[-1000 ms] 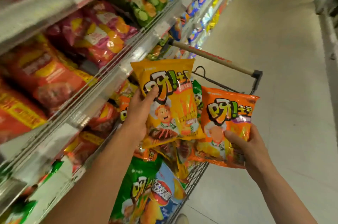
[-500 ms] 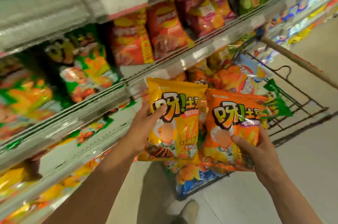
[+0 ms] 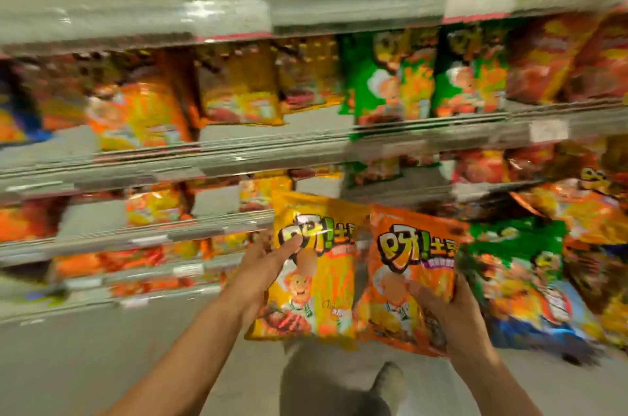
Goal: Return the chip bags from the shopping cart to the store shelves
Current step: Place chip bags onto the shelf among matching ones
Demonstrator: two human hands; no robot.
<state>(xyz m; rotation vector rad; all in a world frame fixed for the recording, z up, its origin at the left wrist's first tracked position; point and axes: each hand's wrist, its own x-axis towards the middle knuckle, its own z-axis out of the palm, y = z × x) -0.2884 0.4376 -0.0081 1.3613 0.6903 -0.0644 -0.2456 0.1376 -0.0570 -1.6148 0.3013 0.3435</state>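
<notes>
Gripping the upright yellow bag with my left hand, orange bag with my right hand, matching shelf row above the yellow bag.

Bare forearms, no sleeves, watch or rings visible on the left hand or the right hand. At 6 o'clock, grey trousers and a grey shoe, blurred, detail hard to tell.
</notes>
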